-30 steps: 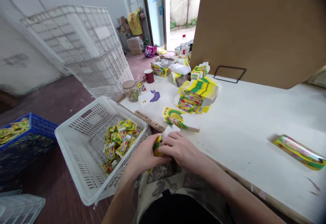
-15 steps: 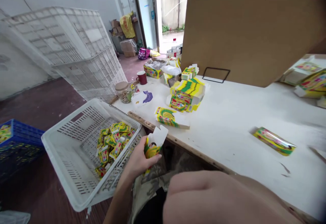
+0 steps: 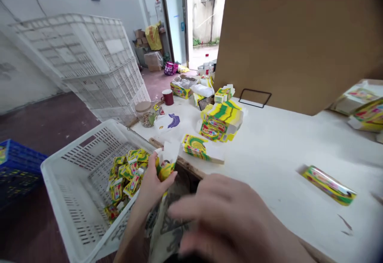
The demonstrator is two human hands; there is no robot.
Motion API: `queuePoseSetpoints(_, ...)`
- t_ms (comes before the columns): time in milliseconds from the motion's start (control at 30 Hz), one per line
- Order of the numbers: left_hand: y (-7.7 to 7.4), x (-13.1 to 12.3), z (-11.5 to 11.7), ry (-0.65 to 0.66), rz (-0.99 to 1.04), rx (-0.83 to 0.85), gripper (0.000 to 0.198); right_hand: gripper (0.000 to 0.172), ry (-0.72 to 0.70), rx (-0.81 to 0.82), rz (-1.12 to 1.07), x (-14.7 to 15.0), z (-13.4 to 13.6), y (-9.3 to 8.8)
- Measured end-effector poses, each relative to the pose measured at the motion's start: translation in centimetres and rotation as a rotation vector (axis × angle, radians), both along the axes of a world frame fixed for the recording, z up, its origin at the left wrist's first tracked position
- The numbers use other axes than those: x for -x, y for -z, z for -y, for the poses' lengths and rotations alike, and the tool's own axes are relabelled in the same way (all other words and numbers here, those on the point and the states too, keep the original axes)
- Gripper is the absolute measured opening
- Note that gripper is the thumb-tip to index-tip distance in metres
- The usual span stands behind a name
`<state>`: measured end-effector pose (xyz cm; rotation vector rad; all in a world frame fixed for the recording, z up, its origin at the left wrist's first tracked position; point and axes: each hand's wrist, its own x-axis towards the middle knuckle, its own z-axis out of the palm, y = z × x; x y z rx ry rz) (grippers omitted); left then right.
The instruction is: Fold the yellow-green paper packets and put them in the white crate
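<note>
My left hand (image 3: 152, 187) is closed around a small yellow-and-green carton (image 3: 166, 170), whose white end flaps stand open at the top. Something small and dark shows inside its mouth, too little to name. Close to the camera, my right hand (image 3: 233, 215) is blurred, its thumb and forefinger apart with nothing visible between them. It hovers by the table's front edge, to the right of the carton. Left of my left hand is a white plastic crate (image 3: 64, 171), where many similar small packed boxes (image 3: 127, 173) lie in a pile.
On the white table (image 3: 263, 143) are flattened cartons (image 3: 194, 146), a larger stack of cartons (image 3: 223, 119), a shiny printed packet (image 3: 329, 184), a red mug (image 3: 167, 97) and a lidded jar (image 3: 144, 114). A big cardboard box (image 3: 287, 35) stands behind. Stacked white crates (image 3: 98, 55) and a blue crate (image 3: 24, 171) are at left.
My left hand has moved left with the carton, nearer the white crate. My right hand has moved up and leftward toward the carton, its fingers spreading. The camera view has shifted slightly.
</note>
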<state>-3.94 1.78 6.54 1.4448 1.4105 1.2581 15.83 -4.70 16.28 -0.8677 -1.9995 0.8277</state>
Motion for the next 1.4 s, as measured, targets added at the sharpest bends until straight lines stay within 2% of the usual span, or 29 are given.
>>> queuePoseSetpoints(67,0.4,0.9,-0.3,-0.041,-0.065,-0.035,0.073,0.019,0.253,0.099,-0.05,-0.2,-2.3,3.4)
queuePoseSetpoints(100,0.8,1.0,-0.3,-0.039,-0.088,-0.025,0.072,0.022,0.348,0.178,-0.067,-0.2,-3.3,5.6)
queuePoseSetpoints(133,1.1,0.9,-0.1,-0.022,-0.102,-0.006,0.07,0.033,0.374,0.272,-0.101,0.0,-4.2,7.7)
queuePoseSetpoints(200,1.9,0.2,0.5,0.034,-0.122,0.027,0.067,0.046,0.271,0.425,-0.25,0.8,-5.4,11.3)
queuePoseSetpoints(233,2.3,-0.3,0.9,0.061,-0.13,0.032,0.067,0.049,0.199,0.43,-0.326,1.3,-5.7,12.5)
queuePoseSetpoints(300,3.0,-1.2,1.5,0.079,-0.138,0.026,0.067,0.046,0.12,0.426,-0.425,2.3,-5.9,13.7)
queuePoseSetpoints(400,3.8,-2.1,2.3,0.056,-0.136,0.03,0.066,0.044,0.122,0.477,-0.463,3.4,-5.7,13.9)
queuePoseSetpoints(533,3.8,-2.5,3.2,0.17,-0.249,0.028,0.048,0.042,0.135,0.586,-0.469,3.7,-5.2,14.0)
queuePoseSetpoints(600,3.7,-2.6,3.5,0.199,-0.312,0.026,0.048,0.045,0.133,0.59,-0.445,3.5,-4.9,14.2)
queuePoseSetpoints(733,4.1,-2.3,3.0,0.293,-0.373,0.068,0.051,0.061,0.062,0.399,-0.24,3.1,-3.9,14.3)
queuePoseSetpoints(800,4.7,-2.1,2.6,0.335,-0.396,0.053,0.051,0.059,0.024,0.312,-0.14,3.2,-3.5,14.4)
queuePoseSetpoints(933,5.4,-1.4,2.6,0.205,-0.492,0.03,0.071,0.049,0.175,0.225,-0.133,3.0,-3.9,15.5)
queuePoseSetpoints(1000,5.0,-0.9,2.8,0.172,-0.51,0.072,0.066,0.047,0.167,0.178,-0.099,2.6,-4.4,16.1)
queuePoseSetpoints(1067,4.2,-0.3,2.8,0.186,-0.496,0.132,0.055,0.043,0.089,0.133,-0.017,2.0,-4.8,16.4)
queuePoseSetpoints(1200,2.8,0.6,2.6,0.225,-0.497,0.181,0.053,0.027,0.018,0.088,0.053,0.8,-5.4,15.7)
queuePoseSetpoints(1300,2.6,0.6,2.5,0.238,-0.496,0.154,0.061,0.021,-0.053,0.099,0.065,0.3,-5.5,14.8)
queuePoseSetpoints(1400,3.0,0.1,2.7,0.204,-0.496,0.119,0.06,0.026,0.02,0.144,-0.004,1.0,-5.3,14.6)
